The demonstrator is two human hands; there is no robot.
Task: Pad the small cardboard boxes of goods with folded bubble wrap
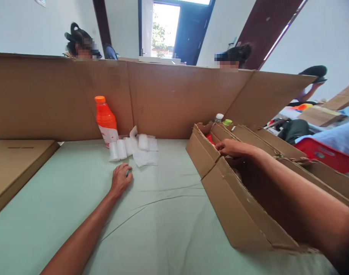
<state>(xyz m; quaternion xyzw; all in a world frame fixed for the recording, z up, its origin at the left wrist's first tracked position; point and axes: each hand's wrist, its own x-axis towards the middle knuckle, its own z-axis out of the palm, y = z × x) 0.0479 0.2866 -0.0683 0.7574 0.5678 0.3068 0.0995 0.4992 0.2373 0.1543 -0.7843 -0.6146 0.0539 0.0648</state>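
Observation:
My left hand [122, 178] rests on the pale green cloth, its fingers loosely bent, with a gap between thumb and forefinger and nothing visible held. Just beyond it stand several small white rolls [121, 149], which look like gauze bandages, beside a loosened white strip [145, 157]. An orange bottle [106, 121] with an orange cap leans slightly behind them. My right hand [230, 148] reaches into a divided cardboard box [220, 198] on the right. Its fingertips dip below the rim near something red [210, 138], so their grip is hidden.
A tall cardboard screen [174, 99] runs across the back of the table. A flat cardboard box [20, 160] lies at the left. Bottle tops, one white [219, 116] and one green [227, 122], show at the divided box's far end. People sit beyond the screen; a red basket [325, 152] stands at right.

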